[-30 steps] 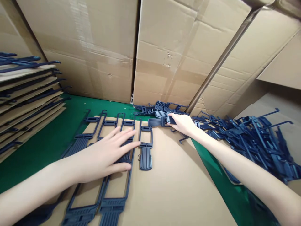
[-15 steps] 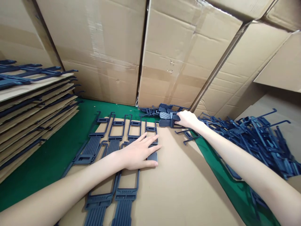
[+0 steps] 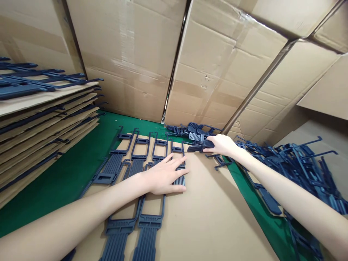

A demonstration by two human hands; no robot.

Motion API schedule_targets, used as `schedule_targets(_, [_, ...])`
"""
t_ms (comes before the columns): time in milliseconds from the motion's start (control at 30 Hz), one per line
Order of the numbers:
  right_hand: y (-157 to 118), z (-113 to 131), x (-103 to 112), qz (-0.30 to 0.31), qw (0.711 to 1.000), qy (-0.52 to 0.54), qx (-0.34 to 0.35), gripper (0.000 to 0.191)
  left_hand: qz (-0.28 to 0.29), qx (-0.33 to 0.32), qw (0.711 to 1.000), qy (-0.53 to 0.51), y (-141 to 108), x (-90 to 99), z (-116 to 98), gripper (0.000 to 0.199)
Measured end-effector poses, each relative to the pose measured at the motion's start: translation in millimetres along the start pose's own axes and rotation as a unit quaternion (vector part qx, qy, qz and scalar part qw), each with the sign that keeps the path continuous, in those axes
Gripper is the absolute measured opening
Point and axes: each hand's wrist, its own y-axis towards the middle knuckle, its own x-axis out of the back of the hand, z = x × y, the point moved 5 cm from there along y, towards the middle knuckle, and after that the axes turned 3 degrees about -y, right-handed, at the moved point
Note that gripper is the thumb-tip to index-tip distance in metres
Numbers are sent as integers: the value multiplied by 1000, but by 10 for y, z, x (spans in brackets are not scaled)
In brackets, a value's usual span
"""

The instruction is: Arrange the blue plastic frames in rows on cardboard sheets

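My left hand [image 3: 167, 177] lies flat with fingers spread over dark blue plastic frames, each with a ribbed panel and hooked wire-like arms. One such frame [image 3: 150, 221] shows below it, in rows laid on a cardboard sheet [image 3: 214, 210]. At the sheet's far edge, my right hand [image 3: 221, 144] is closed on the end of a ribbed plastic frame [image 3: 195, 145], held tilted. Its fingertips are partly hidden. Right behind it lies a small heap of similar frames [image 3: 194, 127], and a hooked one [image 3: 219, 161] sits just below the wrist.
To the left rises a stack of cardboard sheets [image 3: 54, 125] with frames between the layers. A tangled pile of frames [image 3: 307, 170] lies at the right. Tall cardboard boxes [image 3: 136, 65] stand along the back of the green surface [image 3: 108, 127].
The view has shifted slightly, moving the scene to the right. In my right hand the ribbed frame has tipped from flatter to more tilted. My left hand stays on the frames.
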Motion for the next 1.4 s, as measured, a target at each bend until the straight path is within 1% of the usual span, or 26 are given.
schedule_targets(100, [-33, -161, -67, 21, 999, -3, -40, 51, 1, -1, 1000, 5, 1, -6, -1, 65])
schedule_targets(200, [-41, -252, -117, 17, 996, -13, -88, 58, -11, -8, 1000, 3, 1, 3, -8, 64])
schedule_targets(333, [-7, -216, -153, -13, 990, -36, -137, 55, -13, -14, 1000, 3, -4, 15, -15, 63])
schedule_targets(400, [23, -176, -172, -25, 988, -48, -143, 52, -13, -15, 1000, 0, -5, 21, -15, 63])
schedule_targets(533, [60, -172, -238, -20, 992, -34, -117, 46, -18, -15, 1000, -12, -3, 21, -6, 62])
schedule_targets(633, [16, -266, -251, -27, 994, 34, -102, 44, -25, -21, 999, -10, -1, 21, -8, 62])
schedule_targets(667, [-14, -294, -240, -32, 994, 65, -85, 42, -28, -22, 999, -8, -2, 22, -9, 62])
schedule_targets(733, [-95, -310, -197, -35, 992, 120, -19, 33, -26, -20, 999, -7, -3, 19, -8, 62])
schedule_targets(800, [-206, -280, -154, -16, 985, 159, 68, 24, -19, -14, 1000, -5, -4, 8, 1, 62])
schedule_targets(867, [-330, -230, -140, 19, 973, 182, 144, 28, -11, -5, 1000, -5, -4, -8, 15, 64])
schedule_targets(933, [-429, -196, -164, 49, 964, 194, 178, 41, -8, 0, 1000, -9, -2, -22, 27, 65])
schedule_targets(967, [-460, -190, -189, 57, 963, 194, 179, 47, -10, 0, 1000, -13, -2, -25, 29, 65])
schedule_targets(1033, [-482, -202, -250, 64, 967, 189, 159, 54, -17, -4, 1000, -19, -1, -23, 27, 64])
schedule_targets(1100, [-476, -222, -306, 67, 971, 185, 139, 56, -24, -10, 999, -18, -3, -9, 15, 63])
schedule_targets(1200, [-463, -237, -339, 75, 972, 180, 133, 54, -25, -13, 1000, -9, -9, 14, -5, 62])
schedule_targets(1267, [-462, -257, -323, 76, 977, 159, 123, 47, -21, -10, 1000, -2, -15, 22, -10, 62])
schedule_targets(1333, [-466, -277, -280, 70, 981, 135, 120, 33, -19, -8, 1000, 4, -20, 24, -9, 62])
schedule_targets(1400, [-465, -295, -212, 60, 980, 133, 137, 18, -19, -8, 1000, 8, -25, 24, -6, 63])
